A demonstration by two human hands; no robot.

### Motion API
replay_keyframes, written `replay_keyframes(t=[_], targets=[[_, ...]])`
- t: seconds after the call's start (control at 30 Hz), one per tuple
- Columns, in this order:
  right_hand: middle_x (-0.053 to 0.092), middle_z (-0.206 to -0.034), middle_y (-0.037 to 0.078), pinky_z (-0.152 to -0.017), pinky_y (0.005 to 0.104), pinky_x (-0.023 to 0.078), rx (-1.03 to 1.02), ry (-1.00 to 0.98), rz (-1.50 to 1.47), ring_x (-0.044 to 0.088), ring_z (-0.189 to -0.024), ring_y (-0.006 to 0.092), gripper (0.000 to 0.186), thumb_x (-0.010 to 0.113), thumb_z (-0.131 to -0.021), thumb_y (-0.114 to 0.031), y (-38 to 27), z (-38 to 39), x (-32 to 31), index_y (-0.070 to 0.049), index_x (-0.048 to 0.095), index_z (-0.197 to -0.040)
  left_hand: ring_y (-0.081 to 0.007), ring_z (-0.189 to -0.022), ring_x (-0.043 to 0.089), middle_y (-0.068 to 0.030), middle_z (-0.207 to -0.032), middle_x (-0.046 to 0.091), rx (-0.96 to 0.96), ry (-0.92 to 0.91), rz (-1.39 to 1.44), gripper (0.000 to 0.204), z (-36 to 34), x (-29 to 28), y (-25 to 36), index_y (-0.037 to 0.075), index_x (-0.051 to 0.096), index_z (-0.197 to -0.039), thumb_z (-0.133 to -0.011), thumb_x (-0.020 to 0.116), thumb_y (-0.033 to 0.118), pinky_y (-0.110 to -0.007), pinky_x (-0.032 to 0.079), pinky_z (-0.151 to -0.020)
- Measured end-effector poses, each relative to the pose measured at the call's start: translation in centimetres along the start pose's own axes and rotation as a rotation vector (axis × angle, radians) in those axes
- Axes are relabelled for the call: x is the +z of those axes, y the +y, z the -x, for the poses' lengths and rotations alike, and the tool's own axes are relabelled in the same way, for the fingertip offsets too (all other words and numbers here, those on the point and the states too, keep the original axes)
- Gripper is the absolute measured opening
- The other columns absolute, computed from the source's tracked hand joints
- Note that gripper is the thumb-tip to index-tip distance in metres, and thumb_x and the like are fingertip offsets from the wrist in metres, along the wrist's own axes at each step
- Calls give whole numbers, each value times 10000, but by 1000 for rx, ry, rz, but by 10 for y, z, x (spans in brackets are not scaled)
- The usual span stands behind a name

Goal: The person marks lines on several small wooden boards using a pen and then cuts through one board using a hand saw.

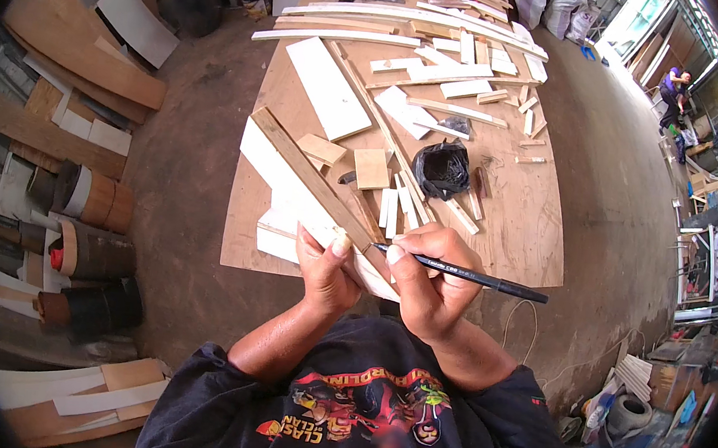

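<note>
My left hand (326, 266) is closed around the near end of a long wooden strip (307, 176), its thumb on top. A wide white board (281, 178) lies along the strip's left side, slanting away to the upper left. In my right hand (436, 275) is a black marker pen (483, 278), pinched between thumb and fingers. The pen's tip points left and meets, or nearly meets, the strip near its close end. Just beyond my hands are small wooden blocks (371, 169) and a black plastic bag (442, 169) standing with its mouth up.
A plywood-topped table (514, 230) carries many loose white boards (329, 90) and wooden offcuts. Curved sheets and rolls (94, 197) are stacked along the left. Far right, a person (673, 90) in purple works near the wall. Tools and scraps (630, 414) crowd the lower right.
</note>
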State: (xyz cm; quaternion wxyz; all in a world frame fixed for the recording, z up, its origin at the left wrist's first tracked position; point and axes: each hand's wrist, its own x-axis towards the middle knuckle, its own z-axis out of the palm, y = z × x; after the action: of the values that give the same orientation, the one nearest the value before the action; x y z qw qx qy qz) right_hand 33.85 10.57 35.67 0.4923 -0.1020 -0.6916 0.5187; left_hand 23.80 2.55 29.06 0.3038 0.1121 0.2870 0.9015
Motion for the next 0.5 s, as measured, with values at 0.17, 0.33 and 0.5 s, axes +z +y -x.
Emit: replay_keyframes(t=[0.17, 0.33, 0.5], targets=[[674, -779, 91, -457, 226, 365, -23, 13, -6, 483, -531, 51, 38, 670, -880, 20, 0, 0, -1, 16, 647, -910, -232, -1066, 666, -112, -1182, 626, -4, -3, -9, 704, 2, -1, -2, 46, 410, -1337, -786, 831, 167, -396, 580, -932], [667, -764, 80, -450, 224, 354, -65, 22, -1, 467, -521, 42, 35, 672, -885, 15, -1, 1, -1, 16, 644, -906, -232, -1077, 659, -105, -1189, 615, 0, -13, -17, 708, 3, -7, -5, 54, 403, -1343, -787, 827, 162, -401, 571, -950], [652, -752, 71, -453, 224, 350, -4, 30, 16, 466, -529, 41, 34, 669, -889, 13, -4, 4, -2, 16, 638, -900, -186, -960, 669, -63, -1070, 626, 48, 8, -67, 619, 4, 3, -4, 75, 435, -1286, -826, 818, 233, -351, 586, -834]])
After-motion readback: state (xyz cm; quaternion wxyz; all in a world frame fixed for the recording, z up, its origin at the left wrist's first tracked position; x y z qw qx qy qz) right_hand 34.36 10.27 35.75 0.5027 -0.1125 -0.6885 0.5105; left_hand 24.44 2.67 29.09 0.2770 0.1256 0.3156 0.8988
